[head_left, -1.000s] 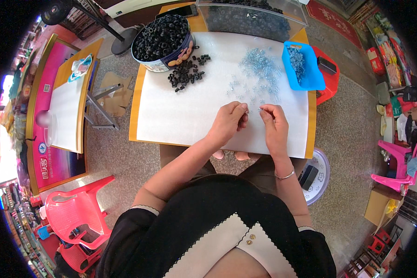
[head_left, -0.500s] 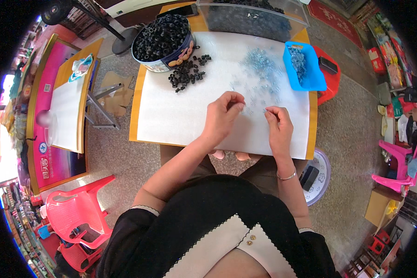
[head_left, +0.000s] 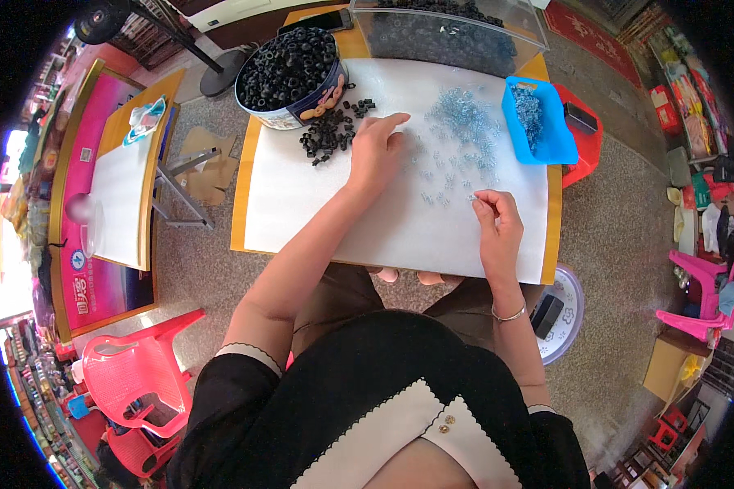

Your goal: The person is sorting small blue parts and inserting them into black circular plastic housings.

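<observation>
My left hand [head_left: 373, 155] is over the white sheet, just right of a loose pile of small black plastic parts [head_left: 328, 134]. Its index finger and thumb are apart, with nothing visible between them; its other fingers are partly hidden. Close to the right side of the sheet, my right hand [head_left: 500, 224] pinches a tiny clear-bluish piece [head_left: 472, 197] between thumb and fingertips. Similar small clear-blue pieces [head_left: 463, 122] lie scattered beyond it, thickest toward the back. More of them fill part of a bright blue plastic basket [head_left: 556, 134] at the right.
A round tub [head_left: 281, 118] heaped with black parts stands at the back left. Behind the sheet is a clear bin [head_left: 448, 41] with more black parts. A phone [head_left: 322, 20] lies by it. A red stool [head_left: 591, 151] stands right of the wood-edged table [head_left: 553, 204].
My left hand has moved away from the right hand, up and left toward the black pile, and its finger and thumb have parted. The right hand keeps its pinch, almost still.
</observation>
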A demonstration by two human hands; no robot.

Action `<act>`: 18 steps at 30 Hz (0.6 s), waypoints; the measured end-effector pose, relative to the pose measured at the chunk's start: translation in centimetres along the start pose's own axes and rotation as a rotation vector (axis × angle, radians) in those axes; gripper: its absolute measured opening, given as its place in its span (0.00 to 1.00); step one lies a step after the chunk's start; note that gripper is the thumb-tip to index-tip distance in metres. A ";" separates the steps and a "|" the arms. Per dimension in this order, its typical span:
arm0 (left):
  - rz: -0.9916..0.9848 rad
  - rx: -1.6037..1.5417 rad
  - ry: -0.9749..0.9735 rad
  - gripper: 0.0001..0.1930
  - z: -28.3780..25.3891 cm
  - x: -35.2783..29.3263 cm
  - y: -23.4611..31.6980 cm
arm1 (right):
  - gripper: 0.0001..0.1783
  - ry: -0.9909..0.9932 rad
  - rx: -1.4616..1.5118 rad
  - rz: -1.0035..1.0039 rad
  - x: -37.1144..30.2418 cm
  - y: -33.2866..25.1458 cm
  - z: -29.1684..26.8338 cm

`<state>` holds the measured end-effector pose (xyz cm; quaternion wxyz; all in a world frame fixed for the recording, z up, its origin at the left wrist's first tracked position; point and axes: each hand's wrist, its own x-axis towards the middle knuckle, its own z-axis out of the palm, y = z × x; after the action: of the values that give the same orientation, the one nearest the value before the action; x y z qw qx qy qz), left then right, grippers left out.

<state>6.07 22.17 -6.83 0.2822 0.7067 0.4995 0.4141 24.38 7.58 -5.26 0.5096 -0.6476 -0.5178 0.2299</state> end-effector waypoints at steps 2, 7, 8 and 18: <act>0.125 0.057 0.065 0.13 -0.6 -0.8 1.0 | 0.05 0.000 0.002 -0.007 0.1 -0.3 0.0; 0.046 -0.103 -0.044 0.13 -1.0 -5.7 5.2 | 0.06 -0.086 0.155 0.163 0.2 -1.8 0.7; -0.016 -0.247 -0.120 0.12 -0.9 -6.6 5.9 | 0.06 -0.086 0.153 0.164 0.1 -2.0 0.9; -0.009 -0.362 -0.313 0.07 -0.8 -7.8 6.2 | 0.08 -0.207 0.325 0.265 -0.7 -2.3 0.8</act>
<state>7.06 12.73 -3.76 0.4800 0.6979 0.3704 0.3812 22.50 7.20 -3.69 0.5168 -0.5921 -0.4341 0.4403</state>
